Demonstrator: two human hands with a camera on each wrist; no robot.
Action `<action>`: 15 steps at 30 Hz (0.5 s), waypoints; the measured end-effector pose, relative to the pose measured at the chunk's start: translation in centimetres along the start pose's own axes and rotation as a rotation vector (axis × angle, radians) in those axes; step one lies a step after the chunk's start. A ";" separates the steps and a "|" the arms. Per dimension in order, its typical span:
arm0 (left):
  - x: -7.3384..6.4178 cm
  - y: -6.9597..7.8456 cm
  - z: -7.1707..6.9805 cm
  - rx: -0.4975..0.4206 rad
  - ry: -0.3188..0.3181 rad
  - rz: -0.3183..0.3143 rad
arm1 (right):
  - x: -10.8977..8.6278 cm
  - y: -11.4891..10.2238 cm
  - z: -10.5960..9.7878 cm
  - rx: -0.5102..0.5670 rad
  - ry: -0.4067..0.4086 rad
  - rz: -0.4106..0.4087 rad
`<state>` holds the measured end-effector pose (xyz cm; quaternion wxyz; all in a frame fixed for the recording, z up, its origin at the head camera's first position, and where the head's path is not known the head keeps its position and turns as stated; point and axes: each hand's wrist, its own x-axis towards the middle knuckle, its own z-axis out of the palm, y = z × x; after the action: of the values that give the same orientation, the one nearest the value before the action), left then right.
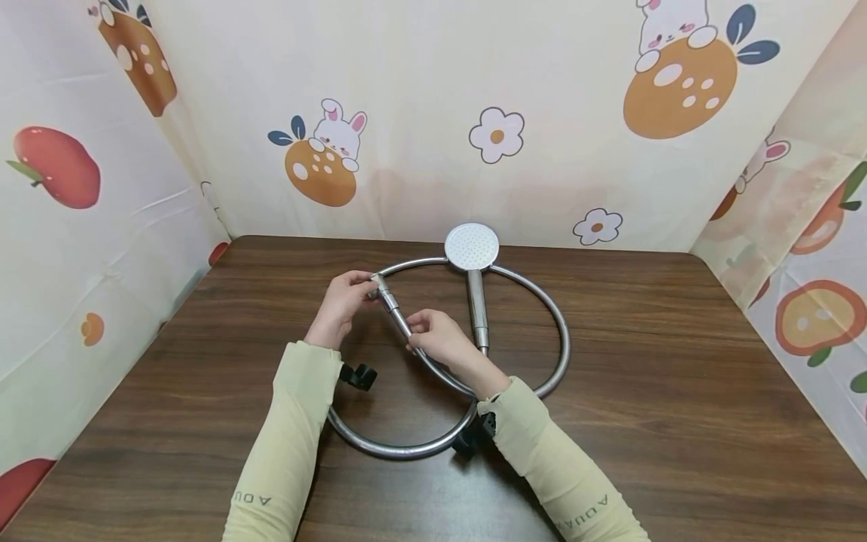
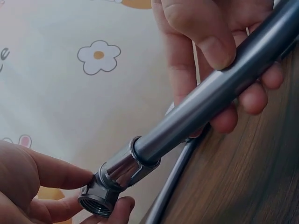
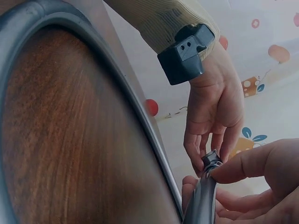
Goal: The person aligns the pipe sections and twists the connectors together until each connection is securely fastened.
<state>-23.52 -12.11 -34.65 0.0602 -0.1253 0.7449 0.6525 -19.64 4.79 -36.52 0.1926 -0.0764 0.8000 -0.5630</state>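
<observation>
A grey shower hose (image 1: 400, 452) lies in loops on the table, joined to the handle of a silver shower head (image 1: 472, 248). My left hand (image 1: 339, 305) pinches the metal nut (image 2: 98, 198) at the hose's free end between thumb and fingers. The nut's threaded opening shows in the left wrist view. Just behind the metal collar (image 2: 125, 165), my right hand (image 1: 443, 342) holds the hose with thumb on one side and fingers on the other. This end is raised off the table. In the right wrist view both hands meet near the nut.
The brown wooden table (image 1: 677, 391) is bounded by printed cloth (image 1: 420, 90) at the back and both sides. The shower head lies spray face up near the back edge. A black wrist camera (image 3: 182, 58) sits at the left cuff.
</observation>
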 end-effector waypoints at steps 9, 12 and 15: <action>0.1 -0.4 -0.1 0.010 0.008 0.004 | -0.1 -0.1 0.3 -0.015 0.021 -0.016; 0.2 -0.6 -0.1 0.005 0.008 0.007 | -0.1 -0.1 0.4 -0.019 0.027 -0.023; 0.2 -0.7 -0.2 0.005 0.017 -0.004 | -0.1 0.0 0.4 -0.030 0.031 -0.026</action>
<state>-23.55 -12.40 -35.30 0.0552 -0.1323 0.7467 0.6495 -19.38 4.45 -36.68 0.1720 -0.0809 0.8101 -0.5547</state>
